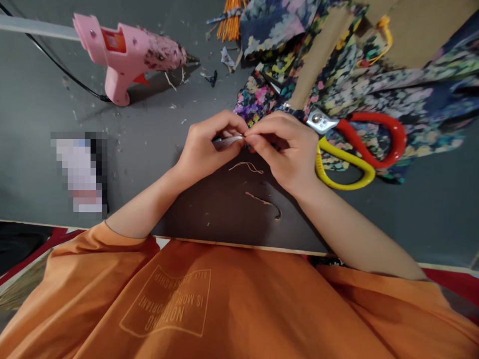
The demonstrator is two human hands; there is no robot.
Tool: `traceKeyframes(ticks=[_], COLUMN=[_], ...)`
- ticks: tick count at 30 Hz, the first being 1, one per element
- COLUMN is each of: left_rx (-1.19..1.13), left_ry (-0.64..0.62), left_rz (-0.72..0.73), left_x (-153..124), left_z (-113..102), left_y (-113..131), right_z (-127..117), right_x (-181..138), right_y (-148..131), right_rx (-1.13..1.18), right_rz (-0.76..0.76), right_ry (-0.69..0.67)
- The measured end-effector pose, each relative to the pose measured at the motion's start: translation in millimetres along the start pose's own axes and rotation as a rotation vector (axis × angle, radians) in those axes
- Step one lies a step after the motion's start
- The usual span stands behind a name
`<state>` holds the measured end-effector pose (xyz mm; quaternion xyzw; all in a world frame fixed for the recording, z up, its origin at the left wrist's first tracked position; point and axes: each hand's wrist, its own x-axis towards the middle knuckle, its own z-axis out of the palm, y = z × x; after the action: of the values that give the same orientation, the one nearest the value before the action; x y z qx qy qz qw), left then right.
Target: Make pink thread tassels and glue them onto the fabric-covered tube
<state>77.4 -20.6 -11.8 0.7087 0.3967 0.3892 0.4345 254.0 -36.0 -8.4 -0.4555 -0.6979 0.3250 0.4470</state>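
Observation:
My left hand (pixel 204 147) is closed around a small, slim, whitish-grey piece (pixel 228 141); its exact kind is hard to make out. The fingertips of my right hand (pixel 290 144) are pinched together at the right end of that piece, touching the left fingertips. What the right fingers grip is too small to name. Just below the hands a loose thin thread (pixel 249 166) lies on the table. Scissors (pixel 322 121) with one red and one yellow handle rest beside my right hand, on floral fabric (pixel 396 107).
A pink glue gun (pixel 130 47) with a cable lies at the upper left. A blurred rectangular object (pixel 80 174) is at left. A brown strip (pixel 320 57) and orange tassel (pixel 229 25) lie at the back. Nearer me is a short dark cord (pixel 266 202).

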Motion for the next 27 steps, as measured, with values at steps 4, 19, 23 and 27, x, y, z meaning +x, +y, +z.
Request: traceKeyframes(ticks=[4, 19, 23, 27], left_rx=[0.046, 0.124, 0.105, 0.095], left_ry=[-0.002, -0.007, -0.011, -0.010], left_rz=[-0.006, 0.021, 0.030, 0.038], left_x=[-0.5, 1.7, 1.7, 2.0], left_z=[-1.2, -0.2, 0.0, 0.0], left_y=[0.7, 5.5, 4.9, 4.2], right_z=[0.3, -0.5, 0.1, -0.8], right_x=[-0.2, -0.6, -0.1, -1.2], right_y=[0.1, 1.5, 1.9, 0.9], right_rx=[0.003, -0.068, -0.015, 0.020], right_rz=[-0.030, 0.000, -0.028, 0.011], right_ry=[0.021, -0.026, -0.021, -0.014])
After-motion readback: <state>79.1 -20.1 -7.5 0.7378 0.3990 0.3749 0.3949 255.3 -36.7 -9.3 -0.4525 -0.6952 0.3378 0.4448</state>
